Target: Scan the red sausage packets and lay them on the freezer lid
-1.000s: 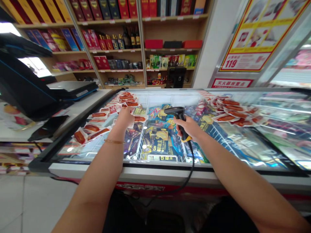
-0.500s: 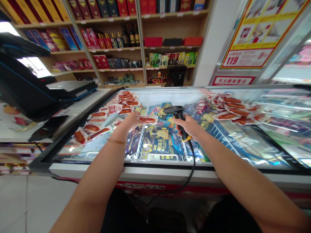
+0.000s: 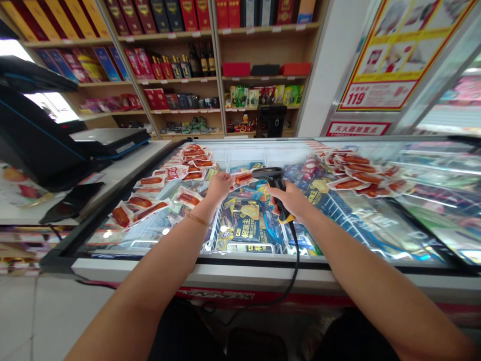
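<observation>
We have the left hand (image 3: 218, 186) pinching one end of a sausage pack (image 3: 243, 178) and the right hand (image 3: 291, 198) wrapped around the grip of a black scanner (image 3: 271, 174). The pack is over the freezer (image 3: 240, 267), right in front of the scanner's head; can't tell if they touch. To do this well, we'd pinch only the edge, hold the wrap flat and steady, fingers off any printed code, and square the head to it, with a little gap. Code itself not visible to us. Pack looks small and slim: reddish-brown sausage, pale-edged wrap, right end tipped slightly up.
</observation>
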Motion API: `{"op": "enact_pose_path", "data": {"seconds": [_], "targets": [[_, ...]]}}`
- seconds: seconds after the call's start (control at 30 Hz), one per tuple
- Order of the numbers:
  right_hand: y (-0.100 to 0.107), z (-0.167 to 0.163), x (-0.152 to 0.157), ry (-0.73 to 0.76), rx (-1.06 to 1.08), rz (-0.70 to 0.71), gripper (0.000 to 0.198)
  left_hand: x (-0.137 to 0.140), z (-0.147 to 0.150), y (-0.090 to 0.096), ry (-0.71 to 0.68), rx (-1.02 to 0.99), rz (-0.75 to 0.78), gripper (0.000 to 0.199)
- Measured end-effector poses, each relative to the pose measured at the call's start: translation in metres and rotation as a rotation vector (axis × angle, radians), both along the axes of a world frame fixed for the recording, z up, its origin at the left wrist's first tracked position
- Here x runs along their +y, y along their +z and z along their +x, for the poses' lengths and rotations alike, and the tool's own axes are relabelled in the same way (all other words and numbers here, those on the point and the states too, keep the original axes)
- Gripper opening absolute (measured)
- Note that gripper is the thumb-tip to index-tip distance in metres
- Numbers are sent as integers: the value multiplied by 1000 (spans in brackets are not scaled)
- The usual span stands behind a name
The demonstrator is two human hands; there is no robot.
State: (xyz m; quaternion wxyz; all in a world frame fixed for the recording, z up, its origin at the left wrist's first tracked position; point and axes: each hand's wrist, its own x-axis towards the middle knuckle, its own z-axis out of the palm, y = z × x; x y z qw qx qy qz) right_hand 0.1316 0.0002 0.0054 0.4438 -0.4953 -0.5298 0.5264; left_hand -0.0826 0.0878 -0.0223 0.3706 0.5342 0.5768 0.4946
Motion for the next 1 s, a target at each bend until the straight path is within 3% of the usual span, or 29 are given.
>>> {"op": "enact_pose_path", "data": {"seconds": [0.17, 0.33, 0.57, 1.0], "targets": [[-2, 1, 0, -23, -32, 69, 19, 18, 16, 11, 49, -186, 2, 14], [1, -2, -9, -6, -149, 138, 24, 19, 27, 6, 46, -334, 24, 16], [1, -8, -18, 89, -216, 128, 21, 16, 17, 1, 65, -275, 56, 13], [1, -7, -16, 114, -118, 77, 22, 21, 14, -3, 99, -281, 37, 14]]}}
